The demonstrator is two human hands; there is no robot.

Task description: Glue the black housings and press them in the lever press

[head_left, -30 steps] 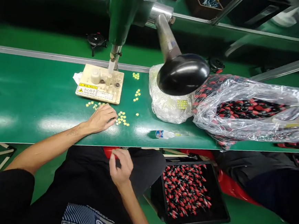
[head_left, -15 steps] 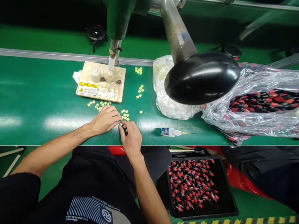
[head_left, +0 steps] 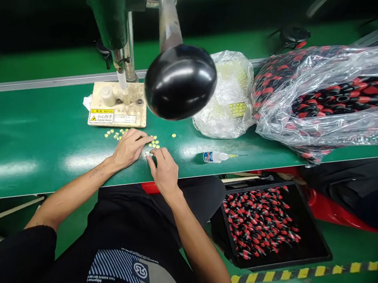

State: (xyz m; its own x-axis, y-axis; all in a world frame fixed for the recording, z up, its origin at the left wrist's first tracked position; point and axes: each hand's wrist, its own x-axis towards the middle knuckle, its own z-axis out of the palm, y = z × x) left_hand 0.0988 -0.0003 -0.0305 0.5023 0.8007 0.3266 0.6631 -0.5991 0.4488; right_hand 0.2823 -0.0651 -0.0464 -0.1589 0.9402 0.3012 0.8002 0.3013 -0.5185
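My left hand [head_left: 130, 147] lies on the green bench, fingers stretched out and apart. Its fingertips reach the edge of a loose group of small yellow-and-white discs [head_left: 154, 142]. Opposite it, my right hand [head_left: 165, 169] has thumb and forefinger curled around a few small whitish discs [head_left: 148, 154] at the bench surface; the fingers partly hide these. More yellow discs [head_left: 111, 131] lie scattered behind my left hand, in front of the press base [head_left: 117, 118]. A single disc [head_left: 173, 135] sits apart to the right.
Overhead hangs a press lever with a black knob [head_left: 180, 82]. A needle-tipped glue bottle [head_left: 212, 157] lies right of my hands. Beyond are a plastic bag of yellow discs [head_left: 224, 127] and a large bag of red-and-black parts [head_left: 275, 122]. Below stands a black tray [head_left: 313, 229] of similar parts.
The view has turned to the right. My left fingers have spread toward the yellow discs, and whitish discs now show at my right fingertips. The hands are slightly farther apart.
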